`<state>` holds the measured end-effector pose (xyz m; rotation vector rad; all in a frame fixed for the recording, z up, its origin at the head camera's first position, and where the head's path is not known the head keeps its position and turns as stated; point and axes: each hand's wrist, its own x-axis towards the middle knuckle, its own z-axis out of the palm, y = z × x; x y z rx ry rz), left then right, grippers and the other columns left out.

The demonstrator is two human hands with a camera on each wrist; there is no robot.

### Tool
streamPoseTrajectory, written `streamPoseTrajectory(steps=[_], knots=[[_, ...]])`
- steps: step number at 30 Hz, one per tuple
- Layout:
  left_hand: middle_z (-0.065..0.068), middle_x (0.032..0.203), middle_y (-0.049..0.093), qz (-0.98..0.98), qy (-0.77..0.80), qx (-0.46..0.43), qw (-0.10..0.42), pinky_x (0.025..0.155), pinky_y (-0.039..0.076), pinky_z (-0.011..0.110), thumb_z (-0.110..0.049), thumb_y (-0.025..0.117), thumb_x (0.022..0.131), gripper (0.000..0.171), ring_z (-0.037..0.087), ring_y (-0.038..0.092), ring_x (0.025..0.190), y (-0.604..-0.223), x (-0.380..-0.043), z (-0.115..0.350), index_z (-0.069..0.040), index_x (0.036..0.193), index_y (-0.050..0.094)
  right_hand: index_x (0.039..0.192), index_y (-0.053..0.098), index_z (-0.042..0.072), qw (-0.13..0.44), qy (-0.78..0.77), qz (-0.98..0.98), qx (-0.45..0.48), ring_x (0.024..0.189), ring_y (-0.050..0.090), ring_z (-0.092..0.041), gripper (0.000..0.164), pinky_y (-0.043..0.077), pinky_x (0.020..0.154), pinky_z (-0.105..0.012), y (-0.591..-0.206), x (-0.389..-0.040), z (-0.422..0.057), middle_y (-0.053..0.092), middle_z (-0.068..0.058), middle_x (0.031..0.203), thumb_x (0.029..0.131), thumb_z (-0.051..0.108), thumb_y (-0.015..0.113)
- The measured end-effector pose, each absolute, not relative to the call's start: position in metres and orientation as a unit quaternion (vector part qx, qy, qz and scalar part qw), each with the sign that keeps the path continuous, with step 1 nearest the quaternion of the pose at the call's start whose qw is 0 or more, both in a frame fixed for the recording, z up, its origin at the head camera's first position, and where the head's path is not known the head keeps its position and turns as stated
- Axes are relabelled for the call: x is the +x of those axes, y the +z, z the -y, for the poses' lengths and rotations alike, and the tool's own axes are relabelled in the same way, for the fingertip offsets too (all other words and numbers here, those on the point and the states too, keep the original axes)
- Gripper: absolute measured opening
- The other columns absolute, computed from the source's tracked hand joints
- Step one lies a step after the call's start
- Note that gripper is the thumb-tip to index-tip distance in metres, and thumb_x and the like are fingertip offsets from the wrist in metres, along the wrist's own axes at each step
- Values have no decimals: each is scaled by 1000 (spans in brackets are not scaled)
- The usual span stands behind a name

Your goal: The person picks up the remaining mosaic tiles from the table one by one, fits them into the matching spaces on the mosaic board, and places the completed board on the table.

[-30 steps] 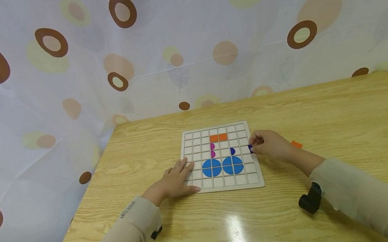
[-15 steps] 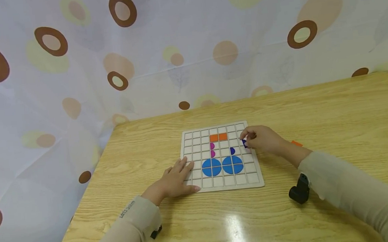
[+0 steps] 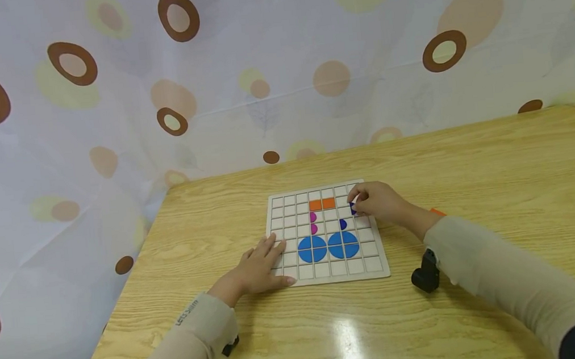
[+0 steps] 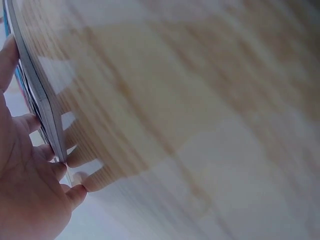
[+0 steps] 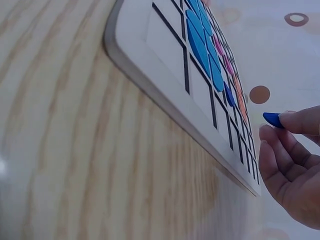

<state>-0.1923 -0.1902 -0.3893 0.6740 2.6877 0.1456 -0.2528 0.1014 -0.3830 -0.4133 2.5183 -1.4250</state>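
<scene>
A white grid board (image 3: 372,265) lies on the table. My left hand (image 3: 259,267) rests with spread fingers on its lower left corner; the left wrist view has the fingertips along the board's edge (image 4: 47,107). Over the board's upper right squares, my right hand (image 3: 382,201) pinches a small dark blue piece (image 5: 272,119) between thumb and fingertips, raised off the board in the right wrist view. The board bears blue quarter pieces forming two circles (image 3: 312,248), two magenta half-rounds (image 3: 313,217), two orange squares (image 3: 322,204) and a dark blue half-round (image 3: 343,224).
An orange piece (image 3: 438,212) lies on the table right of the board, partly hidden by the right forearm. Wood-grain table (image 3: 300,326) surrounds the board. A patterned curtain (image 3: 292,116) hangs behind the table and along its left side.
My right hand has moved left and away from me, from the board's right edge to over its upper right squares, carrying the dark blue piece. The left hand has stayed put.
</scene>
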Motion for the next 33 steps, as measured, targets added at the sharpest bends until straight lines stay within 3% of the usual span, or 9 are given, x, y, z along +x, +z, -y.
streamPoseTrajectory(steps=[12, 33], knots=[[10, 143, 6, -953, 44, 237, 183, 98, 11, 47, -56, 48, 78, 80, 26, 3, 129, -389, -191, 190, -14, 139, 17, 94, 56, 1, 96, -450, -877, -139, 69, 52, -19, 12, 40, 53, -27, -391, -264, -91, 52, -10, 77, 83, 4, 50], [10, 143, 5, -953, 46, 240, 182, 98, 11, 47, -56, 48, 78, 81, 26, 3, 129, -389, -192, 191, -14, 139, 16, 86, 55, 0, 73, -393, -903, -159, 60, 50, -17, 7, 38, 52, -26, -396, -270, -78, 55, -8, 71, 79, 1, 53]])
